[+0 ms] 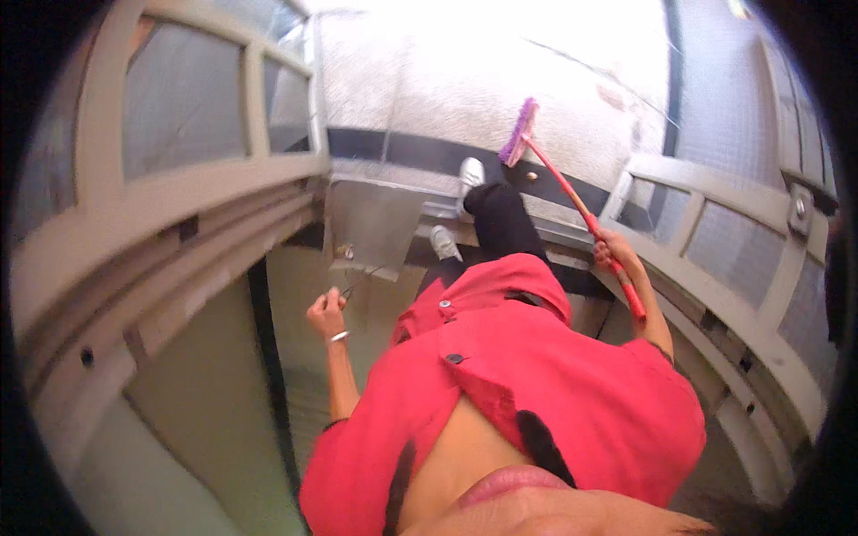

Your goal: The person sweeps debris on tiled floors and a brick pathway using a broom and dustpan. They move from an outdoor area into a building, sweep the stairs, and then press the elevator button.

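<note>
Ahead and left of the right grip [606, 250] sits the broom [569, 190], purple head [518, 134] farthest, red handle [633, 299] slanting back through those clenched fingers. Left grip [327, 311]'s well apart, can't tell if it's holding anything.

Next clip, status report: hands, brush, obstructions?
Right hand gripping red handle; left hand loosely curled, contents unclear. Purple brush head ahead; white shoe close to its left.

The wide fisheye view looks steeply down from the person's head, close above the red shirt [572, 384], facing past the white shoes [471, 173] to the pale far floor [438, 85], with a left frame [206, 185] and right frame [737, 196] bending inward.
</note>
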